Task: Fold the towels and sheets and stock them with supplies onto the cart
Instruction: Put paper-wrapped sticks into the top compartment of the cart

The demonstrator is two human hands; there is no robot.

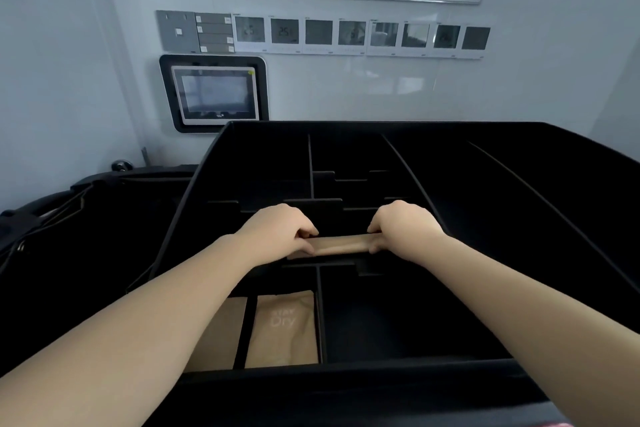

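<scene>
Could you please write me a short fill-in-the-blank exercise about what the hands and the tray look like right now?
1. The left hand and right hand both grip one tan ____.
2. The bag in the tray reads "____".
3. The tray's colour is ____.

Missing words: packet; Dry; black

Packets (pixel 282 329) in tray's (pixel 346 376) near-left compartments

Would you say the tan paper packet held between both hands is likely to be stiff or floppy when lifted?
Probably floppy: the tan paper packet needs the left hand and right hand at its ends. Likely light, since fingertips pinch it. The creased "Dry" packet suggests soft paper.
</scene>
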